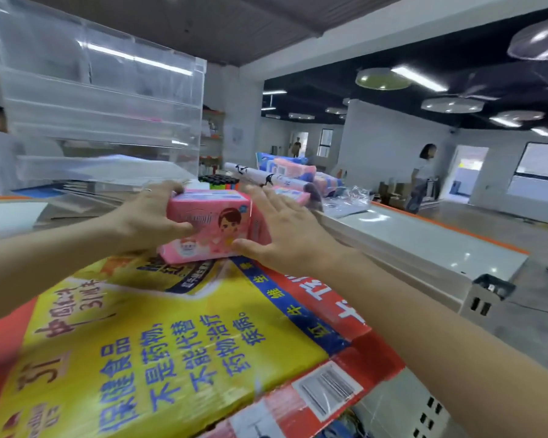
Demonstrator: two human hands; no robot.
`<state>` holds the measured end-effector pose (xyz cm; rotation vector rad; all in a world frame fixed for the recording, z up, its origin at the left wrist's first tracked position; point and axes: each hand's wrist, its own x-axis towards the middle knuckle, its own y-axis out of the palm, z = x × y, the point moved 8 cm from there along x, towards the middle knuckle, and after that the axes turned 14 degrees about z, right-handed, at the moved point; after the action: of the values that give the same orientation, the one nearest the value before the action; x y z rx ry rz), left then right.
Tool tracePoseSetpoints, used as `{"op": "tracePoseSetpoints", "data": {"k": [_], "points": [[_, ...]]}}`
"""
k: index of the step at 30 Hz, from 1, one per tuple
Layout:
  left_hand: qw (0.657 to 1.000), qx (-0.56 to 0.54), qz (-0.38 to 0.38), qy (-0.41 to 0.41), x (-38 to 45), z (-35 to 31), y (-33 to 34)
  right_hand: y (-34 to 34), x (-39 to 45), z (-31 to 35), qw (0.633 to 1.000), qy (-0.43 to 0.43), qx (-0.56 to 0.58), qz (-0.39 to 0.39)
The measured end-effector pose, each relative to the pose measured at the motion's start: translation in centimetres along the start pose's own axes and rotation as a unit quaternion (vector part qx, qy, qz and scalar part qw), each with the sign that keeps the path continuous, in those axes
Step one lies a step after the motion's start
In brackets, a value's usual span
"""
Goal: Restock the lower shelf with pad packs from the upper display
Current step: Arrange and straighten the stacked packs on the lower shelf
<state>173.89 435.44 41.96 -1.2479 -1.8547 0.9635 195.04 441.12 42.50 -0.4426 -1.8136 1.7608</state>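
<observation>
Fingers (pixel 166 188) partly behind pad pack (pixel 209 221)

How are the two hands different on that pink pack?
The left hand curls over the pink pack, thumb on its front; the right hand lies flat against its side, fingers straight. The left hand wears a ring; the right shows none. Both touch the pack.

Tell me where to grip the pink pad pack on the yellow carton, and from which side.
Grip the pink pad pack by its two short ends, one hand from each side. It lies flat on the yellow carton with both ends free. The left hand curls over the left end; the right hand presses flat on the right.
</observation>
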Motion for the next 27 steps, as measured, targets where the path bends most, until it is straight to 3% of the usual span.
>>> {"op": "tracePoseSetpoints", "data": {"k": [2, 11, 16, 20, 27], "points": [[0.999, -0.045, 0.011, 0.012, 0.2, 0.0, -0.1, 0.0, 0.3, -0.4, 1.0, -0.008, 0.013, -0.003], [0.982, -0.153, -0.088, 0.069, -6.2, -3.1, -3.0, -0.9, -0.2, -0.5, 0.985, -0.096, 0.128, -0.057], [0.959, -0.237, -0.131, 0.087, -13.3, -4.5, -4.6, -0.9, -2.2, 1.4, 0.952, -0.184, 0.236, -0.064], [0.959, -0.232, -0.129, 0.1, -17.6, -6.2, -4.5, -1.4, -5.4, 3.4, 0.931, -0.222, 0.276, -0.085], [0.951, -0.247, -0.137, 0.126, -25.0, -8.2, -4.7, -3.1, -12.4, 6.0, 0.864, -0.254, 0.417, -0.121]]}}
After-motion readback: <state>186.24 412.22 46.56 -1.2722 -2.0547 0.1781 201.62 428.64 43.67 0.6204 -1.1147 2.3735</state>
